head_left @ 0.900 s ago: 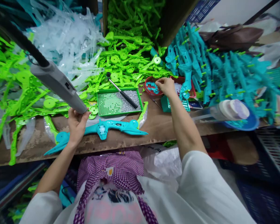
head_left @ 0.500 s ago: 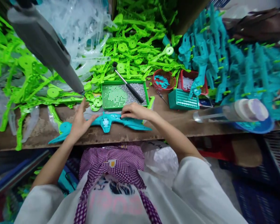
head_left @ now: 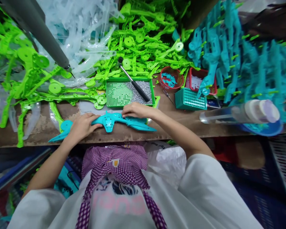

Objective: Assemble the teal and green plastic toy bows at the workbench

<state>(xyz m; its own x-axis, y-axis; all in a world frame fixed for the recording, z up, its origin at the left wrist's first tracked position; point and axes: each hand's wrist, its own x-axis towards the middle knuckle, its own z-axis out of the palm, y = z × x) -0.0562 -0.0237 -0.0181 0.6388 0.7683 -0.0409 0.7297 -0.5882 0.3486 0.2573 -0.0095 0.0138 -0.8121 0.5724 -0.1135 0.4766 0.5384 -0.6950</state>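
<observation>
Both hands rest flat on one long teal plastic winged piece: left hand pressing its left half, right hand fingertips on its middle, beside one green screw tray.

I have one view only, from the head camera, looking forward and steeply down. It sits close above the bench, whose front edge crosses the middle of the frame. My own chest and sleeves fill the bottom; piled parts crowd the top. No second view overlaps it.
</observation>
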